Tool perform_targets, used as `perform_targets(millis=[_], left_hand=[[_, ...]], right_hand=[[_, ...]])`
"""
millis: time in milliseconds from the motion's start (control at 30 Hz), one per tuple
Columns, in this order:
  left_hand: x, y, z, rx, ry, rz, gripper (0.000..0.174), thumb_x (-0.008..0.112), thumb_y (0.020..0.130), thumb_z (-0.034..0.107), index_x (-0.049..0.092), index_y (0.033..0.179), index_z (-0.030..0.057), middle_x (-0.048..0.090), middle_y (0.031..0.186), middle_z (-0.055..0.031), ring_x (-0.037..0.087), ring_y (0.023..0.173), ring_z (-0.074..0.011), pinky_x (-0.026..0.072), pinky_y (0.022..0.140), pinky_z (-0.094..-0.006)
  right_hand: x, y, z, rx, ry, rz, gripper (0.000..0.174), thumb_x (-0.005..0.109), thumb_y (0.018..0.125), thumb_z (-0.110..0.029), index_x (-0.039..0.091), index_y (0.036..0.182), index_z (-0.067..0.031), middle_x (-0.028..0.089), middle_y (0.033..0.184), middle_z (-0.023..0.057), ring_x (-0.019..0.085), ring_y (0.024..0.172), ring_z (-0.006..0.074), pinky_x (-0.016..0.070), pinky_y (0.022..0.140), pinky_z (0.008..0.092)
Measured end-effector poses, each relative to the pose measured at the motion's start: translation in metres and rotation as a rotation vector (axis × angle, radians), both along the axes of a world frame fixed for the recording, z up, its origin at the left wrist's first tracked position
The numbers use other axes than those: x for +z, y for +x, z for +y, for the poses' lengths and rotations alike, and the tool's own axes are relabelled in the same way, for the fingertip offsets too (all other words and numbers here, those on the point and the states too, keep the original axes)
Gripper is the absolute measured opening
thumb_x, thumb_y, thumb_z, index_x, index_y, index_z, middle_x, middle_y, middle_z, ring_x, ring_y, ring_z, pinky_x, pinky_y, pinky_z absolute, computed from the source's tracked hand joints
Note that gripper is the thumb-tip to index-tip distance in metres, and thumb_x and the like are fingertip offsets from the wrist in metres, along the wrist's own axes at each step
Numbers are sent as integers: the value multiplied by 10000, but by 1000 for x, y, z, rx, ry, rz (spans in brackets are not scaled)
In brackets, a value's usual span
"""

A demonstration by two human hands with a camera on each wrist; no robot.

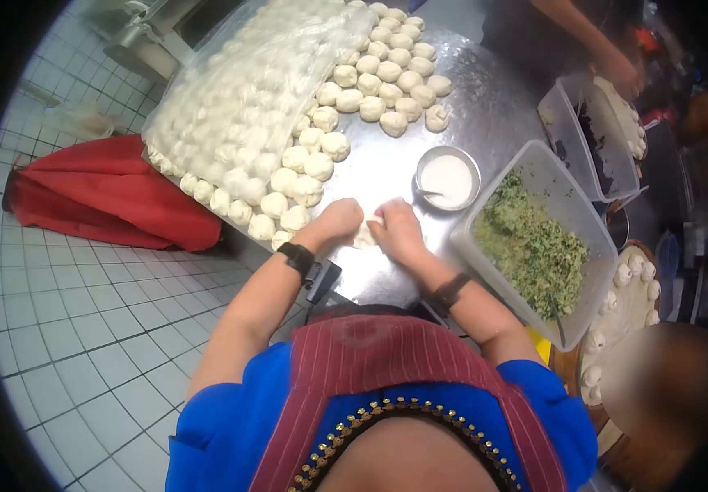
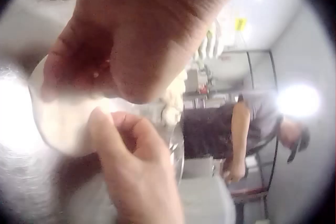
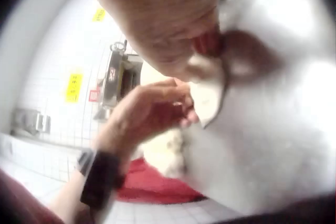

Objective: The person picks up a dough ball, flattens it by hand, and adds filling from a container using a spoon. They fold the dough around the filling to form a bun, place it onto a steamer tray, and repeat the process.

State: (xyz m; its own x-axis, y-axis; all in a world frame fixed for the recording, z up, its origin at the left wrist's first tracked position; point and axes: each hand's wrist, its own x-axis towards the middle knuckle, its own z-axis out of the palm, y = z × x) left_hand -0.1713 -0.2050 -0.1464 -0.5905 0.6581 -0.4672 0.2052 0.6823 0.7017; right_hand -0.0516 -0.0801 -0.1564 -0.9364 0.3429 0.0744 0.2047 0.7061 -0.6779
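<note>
A flat, pale round of dough [image 1: 364, 237] is between my two hands, just over the metal table. My left hand [image 1: 339, 220] grips its left side with curled fingers. On the other side my right hand [image 1: 400, 232] pinches the edge between thumb and fingers. The left wrist view shows the dough round [image 2: 60, 127] as a smooth disc, partly covered by the left hand. Its thin edge hangs down from the fingers in the right wrist view, where the dough [image 3: 210, 98] is bent. A steel bowl [image 1: 475, 182] of white paste with a spoon stands close to the right hand.
Many filled dough balls [image 1: 319, 166] cover the left and far table, partly under a plastic sheet [image 1: 231, 90]. At right are a clear tub [image 1: 462, 239] of chopped green filling and another tub [image 1: 626, 184] with dark filling. Another person's arm [image 1: 588, 37] reaches in far right.
</note>
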Motion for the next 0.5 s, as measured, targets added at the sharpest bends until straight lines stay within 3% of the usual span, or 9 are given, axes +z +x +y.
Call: perform_targets(millis=[33,67,100,167,200,300,367,467,500], left_hand=[[20,-4,-6,102,47,-439,194,483,829,114,598,761,-27,608,672,-117,635,627,-198,516,566,-309],[36,-4,-14,113,102,-528,158,546,829,126,591,824,-25,581,667,-78,581,561,-158,493,536,-277],[35,2,-26,258,283,-556,221,585,812,106,544,972,-40,575,671,-71,547,510,-142,473,504,-266],[33,-1,-49,396,342,-509,372,624,807,82,484,1146,22,605,833,-63,583,667,-122,459,555,-238],[26,4,-55,388,346,-499,372,624,807,82,484,1146,22,605,833,-63,583,667,-122,459,555,-238],[13,16,-60,306,242,-138,500,645,782,43,427,1232,32,588,981,-85,586,816,-125,476,628,-245],[19,24,-44,341,348,-307,587,653,748,13,404,1279,39,550,1089,-98,566,910,-152,484,683,-260],[45,30,-31,542,489,-491,642,641,719,-13,406,1315,40,549,1091,-106,569,952,-203,485,764,-276],[56,29,-31,575,519,-555,658,642,716,-16,406,1327,43,550,1101,-112,563,998,-218,481,806,-284]], right_hand=[[2,-5,2,21,-147,-46,248,635,799,-234,605,916,-18,612,911,181,596,846,323,479,744,382],[13,-9,6,37,-378,-202,229,646,798,-215,599,898,-14,640,824,124,617,745,248,486,682,328],[16,-11,11,39,-371,-178,229,646,798,-215,599,898,-14,640,824,124,617,745,248,486,682,328],[20,-5,14,20,-651,-75,213,666,809,-205,599,888,-19,646,763,61,598,669,144,476,625,274],[33,-2,10,25,-697,-23,187,661,833,-188,596,904,-28,648,785,34,584,682,85,470,618,242],[86,4,-7,140,-670,119,174,650,848,-175,593,928,-31,661,844,68,608,753,107,476,662,249],[87,5,-22,224,-609,155,187,635,870,-166,572,980,-29,642,912,105,600,862,119,475,733,266],[59,4,-28,247,-582,244,193,626,874,-155,560,1015,-41,639,879,76,598,839,123,480,726,274],[56,5,-21,180,-827,131,167,603,895,-149,545,1013,-47,613,865,56,583,824,109,478,710,258]])
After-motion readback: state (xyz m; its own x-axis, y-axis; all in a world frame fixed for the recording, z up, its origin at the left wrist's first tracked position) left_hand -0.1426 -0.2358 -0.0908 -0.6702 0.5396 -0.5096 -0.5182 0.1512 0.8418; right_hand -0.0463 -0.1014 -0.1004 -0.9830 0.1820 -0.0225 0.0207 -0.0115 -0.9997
